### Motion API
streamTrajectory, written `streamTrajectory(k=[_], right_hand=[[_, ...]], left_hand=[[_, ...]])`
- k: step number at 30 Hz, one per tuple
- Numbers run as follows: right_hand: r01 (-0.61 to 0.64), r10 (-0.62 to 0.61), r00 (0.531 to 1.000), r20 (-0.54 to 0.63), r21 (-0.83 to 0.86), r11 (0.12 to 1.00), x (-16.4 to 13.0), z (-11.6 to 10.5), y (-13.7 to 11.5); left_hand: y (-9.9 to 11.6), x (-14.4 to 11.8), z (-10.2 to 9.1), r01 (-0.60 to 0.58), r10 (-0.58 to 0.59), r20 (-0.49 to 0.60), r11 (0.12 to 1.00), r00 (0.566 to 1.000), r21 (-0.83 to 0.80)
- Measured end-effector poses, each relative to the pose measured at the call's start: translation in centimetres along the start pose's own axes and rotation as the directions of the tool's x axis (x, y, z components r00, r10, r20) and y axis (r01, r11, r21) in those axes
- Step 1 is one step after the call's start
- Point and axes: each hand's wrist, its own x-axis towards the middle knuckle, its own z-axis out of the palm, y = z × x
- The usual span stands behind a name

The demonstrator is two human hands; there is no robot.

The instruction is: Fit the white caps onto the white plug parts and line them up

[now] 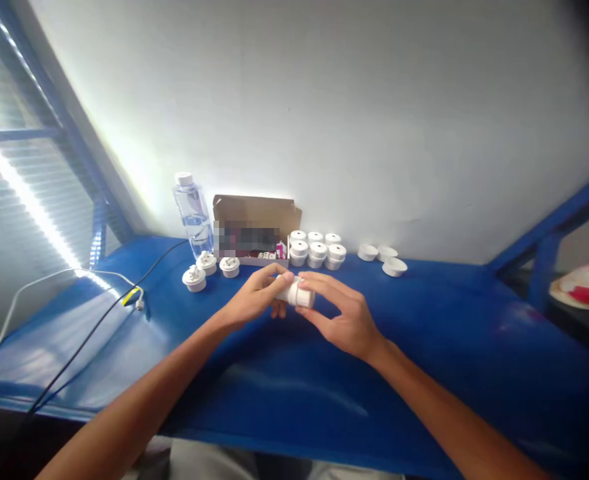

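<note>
Here both hands, left hand (254, 297) and right hand (342, 317), clasp one white plug (296, 292) above the blue table (424, 347) near the middle; keeping both halves squarely aligned seems wise.

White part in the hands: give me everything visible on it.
The white part is a small, round, plastic-looking piece, lying roughly on its side above the blue table, not resting on it. The left hand grips its left end, the right hand covers its right end with fingers over the top. Fine detail is blurred; it resembles the white pieces lined up by the wall.
</note>
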Motion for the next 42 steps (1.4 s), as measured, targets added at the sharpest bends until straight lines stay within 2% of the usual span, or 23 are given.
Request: streamTrajectory(k=[2,4,6,8,11,13,15,16,17,19,20,22,24,26,27,29,31,33,35,39,42], right_hand=[[-0.147,0.145,0.989,0.019,0.088,0.985,0.0,0.0,-0.1],[-0.339,0.331,0.941,0.073,0.213,0.916,0.1,0.1,0.1],[-0.408,0.392,0.913,0.115,0.283,0.868,0.2,0.2,0.4],[-0.333,0.323,0.943,0.084,0.288,0.898,0.1,0.3,0.7],[-0.058,0.057,0.998,0.005,0.13,0.99,-0.3,0.4,1.1],[0.106,-0.106,0.994,0.005,-0.008,0.994,-0.6,0.4,1.2],[0.163,-0.163,0.987,0.009,-0.075,0.984,-0.8,0.5,1.2],[0.143,-0.143,0.99,0.0,-0.069,0.987,-0.8,0.5,1.2],[0.086,-0.086,0.996,-0.006,-0.036,0.996,-0.8,0.5,1.1],[-0.127,0.126,0.992,0.014,0.104,0.986,-0.5,0.6,0.9],[-0.264,0.259,0.965,0.049,0.188,0.946,-0.4,0.6,0.8],[-0.506,0.481,0.862,0.16,0.314,0.803,0.1,0.4,0.6],[-0.637,0.585,0.77,0.253,0.351,0.686,0.4,0.2,0.5],[-0.674,0.609,0.738,0.291,0.368,0.641,0.6,0.1,0.5],[-0.667,0.604,0.743,0.287,0.385,0.638,0.6,0.1,0.4],[-0.609,0.572,0.788,0.229,0.422,0.671,0.5,0.3,0.4],[-0.51,0.506,0.853,0.13,0.413,0.754,0.4,0.6,0.4],[-0.436,0.446,0.893,0.058,0.357,0.826,0.2,0.8,0.6],[-0.456,0.466,0.883,0.056,0.342,0.822,0.0,1.0,0.8],[-0.59,0.583,0.799,0.146,0.37,0.717,0.2,0.8,1.4],[-0.576,0.576,0.812,0.096,0.293,0.763,0.8,-0.1,2.0]], left_hand=[[0.0,0.0,0.1,-0.052,0.052,-0.006,0.999,0.999,-0.008],[-0.1,0.0,0.2,-0.13,0.13,-0.028,0.991,0.991,-0.015],[-0.1,0.0,0.3,-0.169,0.168,-0.047,0.986,0.985,-0.017],[-0.2,0.0,0.3,-0.168,0.167,-0.061,0.986,0.984,-0.016],[-0.1,0.0,0.2,-0.076,0.075,-0.052,0.997,0.996,-0.025],[-0.1,0.1,0.1,0.02,-0.021,-0.03,1.0,0.999,-0.015],[0.0,0.1,0.1,0.076,-0.076,-0.015,0.997,0.997,-0.003],[-0.1,0.1,0.1,0.091,-0.091,-0.009,0.996,0.996,-0.002],[-0.1,0.1,0.1,0.095,-0.095,-0.005,0.995,0.995,-0.003],[-0.1,-0.1,0.4,0.058,-0.058,0.001,0.998,0.998,-0.002],[-0.2,-0.1,0.6,0.016,-0.016,0.001,1.0,1.0,0.007],[-0.3,-0.4,1.0,-0.09,0.091,-0.002,0.994,0.996,0.057],[-0.4,-0.6,1.3,-0.176,0.179,-0.009,0.974,0.984,0.146],[-0.5,-0.6,1.5,-0.223,0.231,-0.007,0.948,0.973,0.226],[-0.6,-0.5,1.5,-0.239,0.249,-0.011,0.942,0.968,0.235],[-0.7,-0.3,1.3,-0.23,0.24,-0.031,0.955,0.97,0.186],[-0.7,-0.1,1.1,-0.144,0.15,-0.047,0.983,0.988,0.113],[-0.7,0.0,1.0,-0.049,0.052,-0.025,0.994,0.998,0.1],[-0.6,-0.1,0.9,-0.068,0.069,0.0,0.984,0.998,0.165],[-0.7,-0.3,1.1,-0.242,0.26,0.013,0.879,0.966,0.411],[-1.1,-0.4,1.0,-0.265,0.275,0.061,0.805,0.96,0.532]])
